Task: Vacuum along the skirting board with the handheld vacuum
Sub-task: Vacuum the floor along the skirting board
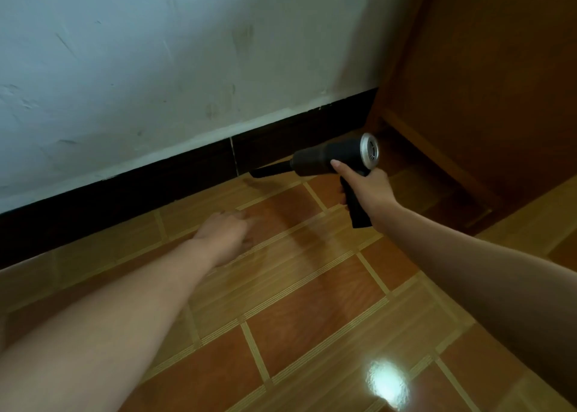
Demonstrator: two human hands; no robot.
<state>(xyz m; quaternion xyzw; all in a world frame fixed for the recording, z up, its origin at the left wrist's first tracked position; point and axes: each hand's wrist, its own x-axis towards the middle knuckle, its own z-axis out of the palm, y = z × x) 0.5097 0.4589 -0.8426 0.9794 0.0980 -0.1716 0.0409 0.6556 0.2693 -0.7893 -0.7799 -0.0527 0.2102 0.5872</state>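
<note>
A black handheld vacuum (324,158) with a silver rear cap points left along the dark skirting board (175,180). Its flat nozzle tip sits where the floor meets the board, just right of a seam in the board. My right hand (365,186) grips the vacuum's handle from the right, thumb up on the body. My left hand (226,235) is down on the tiled floor in front of the board, left of the vacuum, fingers loosely bent and holding nothing; it looks blurred.
A pale blue-white wall (156,68) rises above the board. A brown wooden door or cabinet (487,83) stands at the right, meeting the wall in a corner. Orange-brown floor tiles (312,318) fill the foreground, with a bright light spot (387,380) near the bottom.
</note>
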